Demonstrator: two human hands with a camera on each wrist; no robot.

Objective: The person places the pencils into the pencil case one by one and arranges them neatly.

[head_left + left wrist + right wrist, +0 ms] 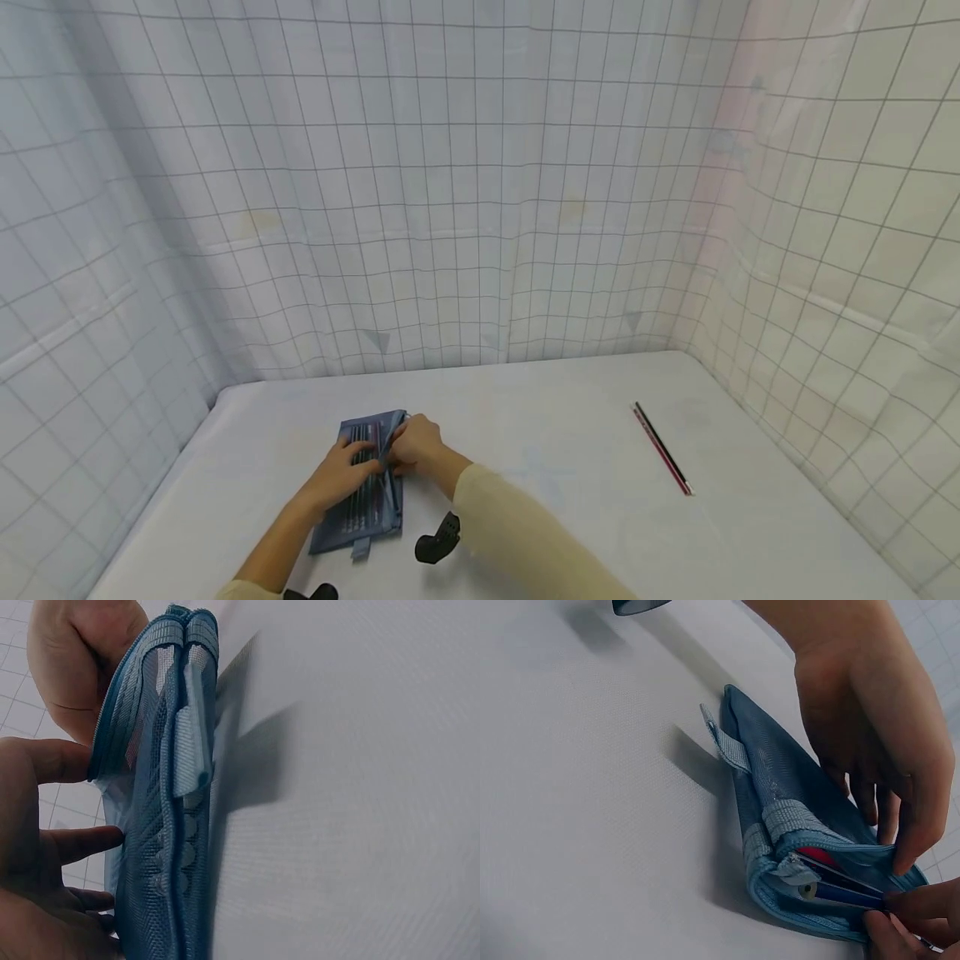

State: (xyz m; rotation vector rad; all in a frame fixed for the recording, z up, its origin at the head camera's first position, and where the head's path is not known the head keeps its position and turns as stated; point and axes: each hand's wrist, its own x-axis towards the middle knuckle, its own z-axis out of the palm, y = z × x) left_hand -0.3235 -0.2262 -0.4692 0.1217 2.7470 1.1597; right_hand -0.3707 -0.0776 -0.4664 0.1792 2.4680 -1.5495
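Note:
A blue mesh pencil pouch (371, 487) with a zip lies on the white table, unzipped along its right side. My left hand (336, 477) rests on its top with fingers spread, the thumb at the lip of the opening (832, 851). My right hand (417, 444) is at the far right part of the opening, finger and thumb pinching the pouch's lower edge. Through the gap a blue pencil (847, 894) and something red (817, 856) show inside; the pencil's far end is hidden behind the right fingertips. A fabric tab (191, 739) hangs from the pouch's near end.
Two pencils, one black (660, 442) and one red (663, 454), lie side by side at the right of the white table (540, 517). White gridded curtains (480, 208) surround the table. A black wrist device (437, 540) is below the right forearm.

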